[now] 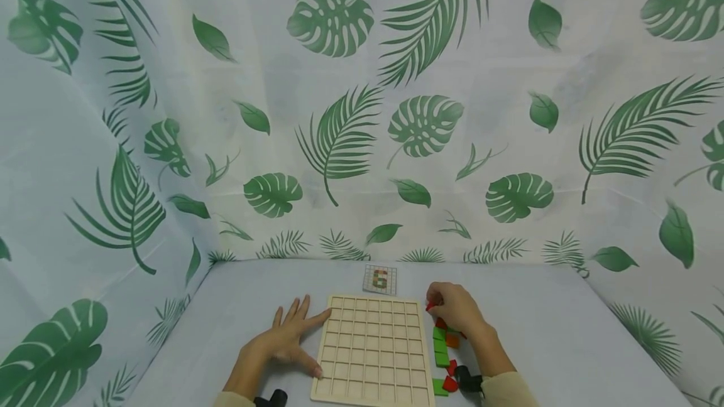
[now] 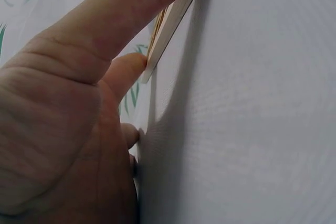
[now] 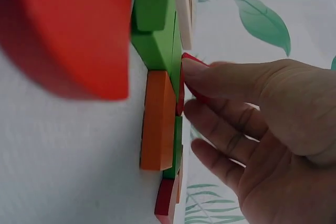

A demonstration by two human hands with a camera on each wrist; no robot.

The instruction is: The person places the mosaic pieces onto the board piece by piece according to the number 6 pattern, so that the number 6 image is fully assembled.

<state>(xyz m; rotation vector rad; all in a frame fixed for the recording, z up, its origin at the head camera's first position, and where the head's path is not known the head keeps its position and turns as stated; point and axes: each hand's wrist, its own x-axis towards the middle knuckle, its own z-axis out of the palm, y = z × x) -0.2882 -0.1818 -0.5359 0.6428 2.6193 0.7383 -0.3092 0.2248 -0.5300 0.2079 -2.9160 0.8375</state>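
Observation:
A wooden grid board [image 1: 373, 350] lies on the table, its square cells bare. My left hand [image 1: 283, 338] is spread along the board's left side, with thumb and index fingertip touching its edge; the left wrist view shows the same touch on the board's side [image 2: 173, 27]. At the board's upper right corner my right hand [image 1: 458, 306] pinches a small red block [image 3: 195, 59] between thumb and fingers. Below that hand lie green blocks [image 1: 440, 347], an orange block [image 3: 157, 121] and red blocks [image 1: 450, 384], partly hidden by the wrist.
Behind the board lies a small pattern card [image 1: 379, 279] with a coloured figure like a 6 on a grid. A white cloth with green leaves [image 1: 339, 143] hangs behind and at both sides. Black wrist-camera mounts [image 1: 467, 379] sit near both wrists.

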